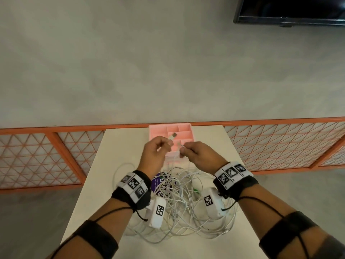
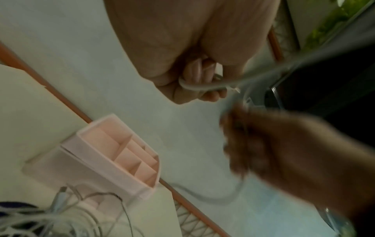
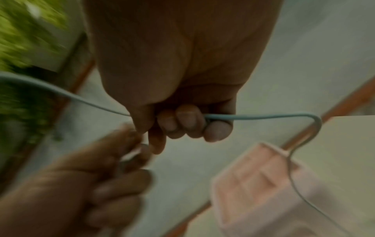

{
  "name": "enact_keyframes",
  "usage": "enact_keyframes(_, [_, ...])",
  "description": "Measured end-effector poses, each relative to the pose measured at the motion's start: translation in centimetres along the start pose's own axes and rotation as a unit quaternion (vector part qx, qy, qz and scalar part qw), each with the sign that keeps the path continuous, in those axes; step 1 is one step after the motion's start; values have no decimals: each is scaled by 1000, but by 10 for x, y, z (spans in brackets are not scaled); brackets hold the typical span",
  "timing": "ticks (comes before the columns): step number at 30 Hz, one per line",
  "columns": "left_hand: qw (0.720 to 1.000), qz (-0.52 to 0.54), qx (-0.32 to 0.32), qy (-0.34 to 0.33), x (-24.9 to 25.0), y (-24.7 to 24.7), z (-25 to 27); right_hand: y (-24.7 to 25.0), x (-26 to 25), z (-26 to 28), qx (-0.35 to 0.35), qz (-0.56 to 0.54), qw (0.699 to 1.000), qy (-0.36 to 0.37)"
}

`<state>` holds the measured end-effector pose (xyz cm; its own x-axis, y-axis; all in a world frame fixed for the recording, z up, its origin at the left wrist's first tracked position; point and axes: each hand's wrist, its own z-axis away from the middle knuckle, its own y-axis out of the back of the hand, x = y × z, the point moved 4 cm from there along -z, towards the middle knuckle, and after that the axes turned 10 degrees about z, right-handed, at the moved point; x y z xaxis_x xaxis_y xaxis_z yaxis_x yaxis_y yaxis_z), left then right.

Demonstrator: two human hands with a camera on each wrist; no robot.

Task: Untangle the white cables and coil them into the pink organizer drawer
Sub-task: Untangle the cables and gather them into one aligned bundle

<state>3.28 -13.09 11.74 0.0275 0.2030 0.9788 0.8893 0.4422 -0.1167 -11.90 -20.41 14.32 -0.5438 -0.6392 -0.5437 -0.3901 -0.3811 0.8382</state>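
Though both wrist views are blurred, the left hand is seen with fingers curled round a white cable, and the right hand pinches the same cable just beside it. Behind them the pink organizer shows its compartments partly hidden; the tangled cables lie on the table beneath the wrists.

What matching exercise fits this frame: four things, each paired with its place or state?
Things:
1. left hand
2. right hand
3. pink organizer
4. cable tangle

Places or states:
A. at the table's far edge
B. heaped on the table near the wrists
C. holds the USB plug end
D. pinches a thin cable

Pairs: 1-C, 2-D, 3-A, 4-B
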Motion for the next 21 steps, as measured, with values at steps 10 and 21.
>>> enact_keyframes(10, [979, 176, -40, 94, -10, -17, 12, 20, -40, -13, 85, -41, 995, 33])
enact_keyframes(21, [989, 83, -33, 117, -22, -15, 14, 10, -27, -16, 71, -146, 987, 9])
